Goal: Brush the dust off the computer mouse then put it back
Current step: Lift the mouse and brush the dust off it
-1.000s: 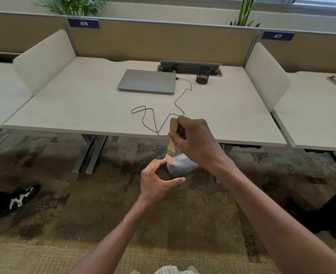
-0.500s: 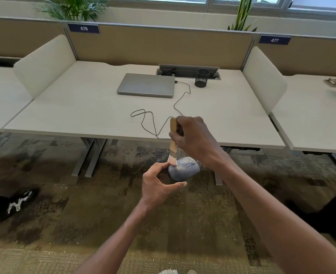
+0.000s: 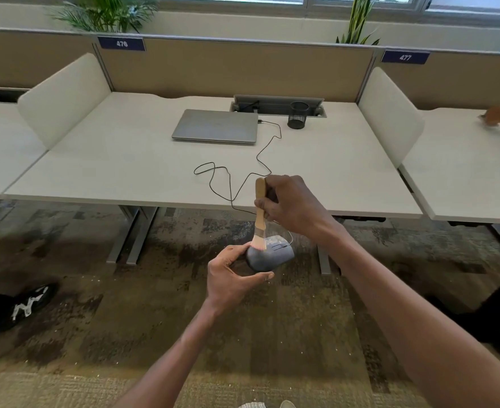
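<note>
Both hands are busy out in front of the table's near edge, above the carpet. Left hand [image 3: 234,278] cups the grey mouse [image 3: 271,256] from its near side, thumb under it and fingers curled round its back end, so the mouse sits off the table [image 3: 125,160], tilted with its buttons facing up and away. Right hand [image 3: 291,206] is clenched round the wooden handle of a small brush [image 3: 260,214], which stands nearly upright with its pale bristles pressed on the mouse's top, just beside the left fingertips. A thin black cable [image 3: 243,175] loops across the table from the mouse to a closed grey laptop [image 3: 216,126] near the back. A black mesh pen cup [image 3: 298,114] stands just right of the laptop, beside a cable tray at the divider. A black shoe [image 3: 22,304] shows on the carpet at far left.
</note>
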A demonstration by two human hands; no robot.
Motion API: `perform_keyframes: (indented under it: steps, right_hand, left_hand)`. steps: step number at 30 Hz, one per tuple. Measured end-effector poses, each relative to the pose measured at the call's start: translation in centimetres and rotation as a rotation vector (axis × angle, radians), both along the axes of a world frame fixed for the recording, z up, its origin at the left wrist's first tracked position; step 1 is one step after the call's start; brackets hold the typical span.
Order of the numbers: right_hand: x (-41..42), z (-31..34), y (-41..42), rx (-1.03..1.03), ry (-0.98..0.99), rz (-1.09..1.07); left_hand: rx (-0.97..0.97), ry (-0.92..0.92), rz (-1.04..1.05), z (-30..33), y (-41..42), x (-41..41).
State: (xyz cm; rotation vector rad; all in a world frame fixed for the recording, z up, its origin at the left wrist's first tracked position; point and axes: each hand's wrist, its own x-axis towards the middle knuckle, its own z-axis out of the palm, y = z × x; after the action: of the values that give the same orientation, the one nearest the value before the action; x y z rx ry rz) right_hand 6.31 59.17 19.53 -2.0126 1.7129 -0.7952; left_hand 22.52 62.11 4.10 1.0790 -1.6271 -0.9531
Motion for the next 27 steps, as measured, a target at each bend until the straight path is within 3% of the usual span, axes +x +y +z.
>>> perform_keyframes:
  steps: [6,27]
  right_hand:
    - [-0.7,0.7,0.4,0.029,-0.101,0.061]
    - [-0.6,-0.1,-1.0,-0.001,0.018,0.04]
  left_hand:
    - [0.027,0.012,0.029,-0.1,0.1,0.5]
    - [0.038,0.014,-0.014,-0.1,0.3,0.5]
